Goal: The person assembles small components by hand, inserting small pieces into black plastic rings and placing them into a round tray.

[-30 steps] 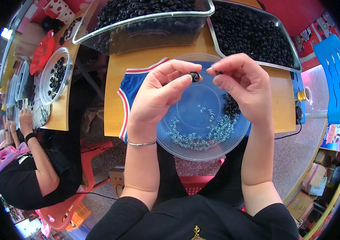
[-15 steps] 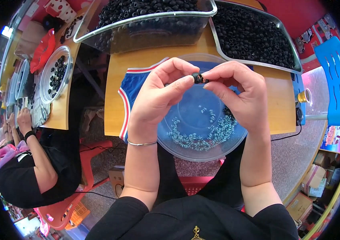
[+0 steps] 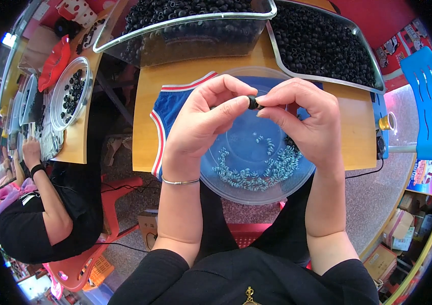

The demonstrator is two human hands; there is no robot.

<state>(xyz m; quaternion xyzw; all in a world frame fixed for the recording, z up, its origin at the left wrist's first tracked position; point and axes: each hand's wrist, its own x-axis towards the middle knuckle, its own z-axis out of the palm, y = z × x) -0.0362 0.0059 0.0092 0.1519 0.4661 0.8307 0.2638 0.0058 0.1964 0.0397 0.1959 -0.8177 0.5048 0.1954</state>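
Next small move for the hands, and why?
Probably a gentle inward press by the right hand, left hand steady: the left pinches a black piece, and the right is at that piece's right side. What the right grips is mostly hidden.

The head-worn fisheye looks down past the chest (image 3: 226, 277), close over left hand (image 3: 198, 116) and right hand (image 3: 311, 113).

Bright, fairly even light on your tabletop (image 3: 356, 152), and your left hand (image 3: 198, 114) and right hand (image 3: 310, 114) look sharp enough, but the black piece (image 3: 252, 102) you're pinching loses detail. You've got a blown-out white light (image 3: 7, 41) upper left, glints on your clear bin (image 3: 190, 46), murky shadow under the left table (image 3: 77, 146). Fisheye bends edges hard and your corners go black.
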